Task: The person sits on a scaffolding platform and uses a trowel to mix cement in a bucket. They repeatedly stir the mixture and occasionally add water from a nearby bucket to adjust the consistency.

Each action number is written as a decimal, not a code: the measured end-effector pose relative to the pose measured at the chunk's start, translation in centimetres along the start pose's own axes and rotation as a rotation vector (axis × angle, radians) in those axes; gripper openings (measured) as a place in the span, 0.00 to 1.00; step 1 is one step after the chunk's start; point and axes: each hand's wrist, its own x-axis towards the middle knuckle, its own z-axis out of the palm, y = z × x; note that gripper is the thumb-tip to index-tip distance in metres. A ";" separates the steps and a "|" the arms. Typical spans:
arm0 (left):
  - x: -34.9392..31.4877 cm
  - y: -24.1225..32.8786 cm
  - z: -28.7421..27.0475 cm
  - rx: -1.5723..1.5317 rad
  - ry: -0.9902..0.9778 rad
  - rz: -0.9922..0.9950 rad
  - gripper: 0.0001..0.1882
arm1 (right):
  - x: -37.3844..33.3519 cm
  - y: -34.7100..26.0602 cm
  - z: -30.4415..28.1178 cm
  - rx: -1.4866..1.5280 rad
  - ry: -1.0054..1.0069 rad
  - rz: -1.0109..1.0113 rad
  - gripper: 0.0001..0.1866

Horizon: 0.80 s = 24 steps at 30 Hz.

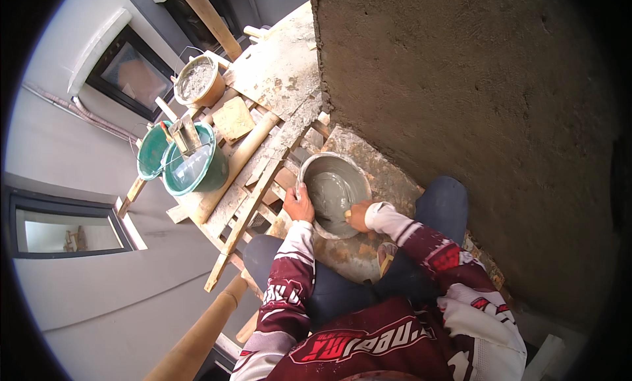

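A round bucket (363, 181) of wet grey mortar (329, 191) stands between my knees on the planks. My left hand (299, 205) is closed over its left rim, thumb up. My right hand (359, 216) reaches over the opposite rim, fingers wrapped round a tool with a light handle (347, 214). The tool's head is sunk in the mortar, so its kind does not show. Streaks and swirls mark the mortar's surface.
Freshly plastered wall (461, 84) rises close on the right. On the scaffold at left are green buckets (214, 167), one with water and a wooden float (186, 137), an orange bucket (209, 91) of mortar and a yellowish block (233, 119). Gaps show between the planks (253, 206).
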 end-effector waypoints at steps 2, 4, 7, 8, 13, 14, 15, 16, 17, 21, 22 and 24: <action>-0.2 -1.0 -1.0 0.000 0.017 -0.022 0.20 | -3.4 -2.2 -3.2 -0.278 -0.029 -0.081 0.18; -0.4 -0.7 -0.8 -0.001 -0.004 0.011 0.19 | -3.1 -2.1 -3.6 -0.340 0.191 -0.094 0.18; -1.3 1.0 -0.6 -0.060 -0.067 0.041 0.16 | -0.9 -1.3 -2.4 -0.526 0.477 -0.108 0.21; -1.5 1.5 -0.2 -0.066 -0.097 0.062 0.15 | 0.0 -0.6 -1.7 -0.604 0.564 -0.105 0.22; -1.8 2.3 -0.3 -0.071 -0.123 0.127 0.12 | 2.4 -0.5 -1.0 -0.568 0.272 -0.042 0.17; -1.9 2.5 -0.3 -0.098 -0.132 0.107 0.11 | 2.9 -0.2 -0.7 -0.514 0.207 -0.043 0.16; -1.9 2.2 -0.3 -0.103 -0.102 0.126 0.12 | 2.9 -0.4 -0.6 -0.471 0.161 -0.036 0.15; -1.7 1.9 -0.2 -0.108 -0.074 0.146 0.14 | 2.8 -0.6 -0.6 -0.429 0.114 -0.028 0.14; -1.7 1.6 -0.1 -0.114 -0.047 0.166 0.15 | 2.8 -0.7 -0.6 -0.386 0.067 -0.019 0.13; -1.8 1.7 0.2 -0.161 -0.022 0.118 0.14 | 2.2 1.2 0.6 -0.088 0.035 0.003 0.13; -1.7 1.3 0.0 -0.150 -0.020 0.124 0.14 | 1.5 1.0 0.2 0.070 -0.065 0.041 0.11; -1.6 1.0 -0.1 -0.142 -0.031 0.108 0.14 | 0.4 0.7 0.0 0.264 -0.132 0.066 0.12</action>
